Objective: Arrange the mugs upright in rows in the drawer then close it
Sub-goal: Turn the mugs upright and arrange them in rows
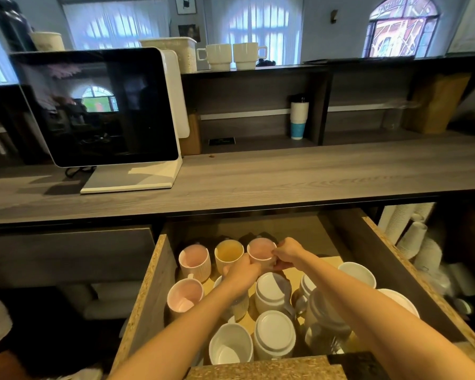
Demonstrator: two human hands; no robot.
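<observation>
drawer (159, 272): pulled fully out under the counter (258, 176), not yet closed.
back row, upright, left to right: pink mug (194, 260), yellow mug (229, 253), third mug (261, 250), pink inside; placed side by side, probably to start a row.
right hand (287, 253): fingers curled on the far rim and side of third mug, pinching it; seemingly seating it beside yellow mug.
left hand (242, 274): at near side of third mug, fingers bent toward it; actual contact hidden, cannot tell whether gripping or only steadying.
second row: one pink mug (185, 296) upright at left.
remainder, middle and front: white mugs (270, 292), several upside down with bases up, one upright white mug (230, 344) at front; unsorted, still to be turned and lined up.
judgement: task early to midway.
</observation>
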